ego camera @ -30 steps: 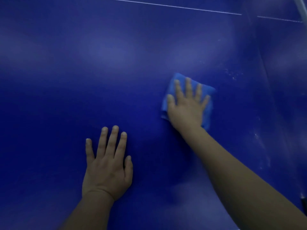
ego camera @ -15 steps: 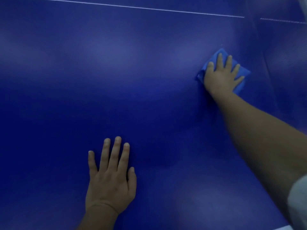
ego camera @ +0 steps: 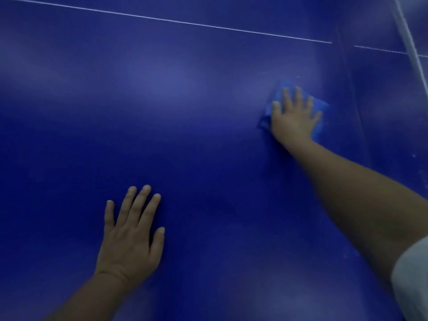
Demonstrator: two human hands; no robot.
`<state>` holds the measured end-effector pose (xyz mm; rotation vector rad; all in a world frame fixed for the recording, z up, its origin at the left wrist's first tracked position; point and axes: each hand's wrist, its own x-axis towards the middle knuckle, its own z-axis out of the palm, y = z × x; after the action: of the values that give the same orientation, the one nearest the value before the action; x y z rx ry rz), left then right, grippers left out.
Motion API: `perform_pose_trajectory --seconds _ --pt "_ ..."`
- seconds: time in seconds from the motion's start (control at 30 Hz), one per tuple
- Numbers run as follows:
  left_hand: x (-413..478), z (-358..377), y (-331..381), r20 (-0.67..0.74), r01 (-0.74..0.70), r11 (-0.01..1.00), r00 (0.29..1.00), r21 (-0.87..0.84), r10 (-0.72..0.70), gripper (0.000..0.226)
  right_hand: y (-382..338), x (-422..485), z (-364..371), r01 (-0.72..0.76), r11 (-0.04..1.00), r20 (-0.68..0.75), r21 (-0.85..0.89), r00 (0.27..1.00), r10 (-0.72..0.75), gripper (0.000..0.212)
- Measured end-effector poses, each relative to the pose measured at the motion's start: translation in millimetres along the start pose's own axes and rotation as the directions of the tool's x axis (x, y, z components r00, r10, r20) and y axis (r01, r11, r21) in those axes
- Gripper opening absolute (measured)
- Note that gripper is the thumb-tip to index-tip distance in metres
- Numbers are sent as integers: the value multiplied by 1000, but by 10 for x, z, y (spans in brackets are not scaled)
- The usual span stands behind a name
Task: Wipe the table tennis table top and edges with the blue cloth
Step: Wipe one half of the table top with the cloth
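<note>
The dark blue table tennis table top fills the view. My right hand lies flat with spread fingers on the folded blue cloth, pressing it onto the table at the right. Only the cloth's edges show around the hand. My left hand rests flat on the bare table near the front, fingers straight, holding nothing.
A thin white line runs across the far part of the table. A seam between the two table halves runs just right of the cloth. A white band crosses the top right corner. Pale specks dot the surface beyond the seam.
My right hand slid the cloth from the table's middle out to the right and farther away, then back slightly nearer. My left hand has stayed in place.
</note>
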<state>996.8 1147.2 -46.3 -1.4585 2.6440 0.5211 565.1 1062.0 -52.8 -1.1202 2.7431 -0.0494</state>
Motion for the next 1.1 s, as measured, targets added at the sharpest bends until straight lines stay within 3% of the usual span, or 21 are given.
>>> perform_pose_trajectory --seconds 0.07,0.13,0.2,0.27,0.3,0.33,0.43,0.57,0.63,0.7,0.8,0.93,1.0,1.1 --pt "28 -49 30 -26 13 999 1000 -46 -14 67 39 36 -26 -227 970 0 85 974 228 64" --pt "172 -110 109 -95 56 995 993 -80 -63 64 -272 -131 33 -170 982 -9 82 985 171 64" --pt "435 -168 240 -155 152 980 973 -130 -171 65 -609 -441 186 178 984 -5 16 984 -178 63" --pt "812 -213 361 -182 248 953 943 -176 -279 68 -694 -690 283 549 835 74 -41 835 -545 63" --pt "1004 -228 409 -180 278 943 934 -182 -310 68 -584 -638 249 623 781 90 -42 781 -619 61" --pt "1177 -233 446 -169 302 938 929 -173 -330 67 -398 -505 197 602 798 84 -41 798 -597 60" --pt "1488 -190 509 -127 346 933 925 -103 -357 68 387 -230 40 237 971 36 -43 971 -235 61" --pt "1545 -133 505 -130 355 932 923 -68 -361 72 726 -370 14 76 997 41 -20 996 -75 70" --pt "1547 -136 502 -130 353 933 924 -70 -360 72 321 -354 77 95 995 45 -18 995 -94 71" --pt "1550 -150 516 -131 355 933 923 -64 -361 72 -361 -322 175 268 963 13 -32 963 -268 67" --pt "1540 -155 545 -117 370 928 920 -51 -373 72 -1585 -267 400 552 834 -10 5 834 -552 62" --pt "1540 -152 541 -101 383 923 918 -29 -384 74 -2680 289 342 647 759 52 71 757 -651 59" --pt "1541 -160 556 -102 379 925 919 -36 -381 73 -2721 754 269 611 790 75 56 786 -613 59" --pt "1539 -170 572 -80 363 930 927 -49 -366 72 -2085 1400 99 404 914 45 29 913 -405 60"
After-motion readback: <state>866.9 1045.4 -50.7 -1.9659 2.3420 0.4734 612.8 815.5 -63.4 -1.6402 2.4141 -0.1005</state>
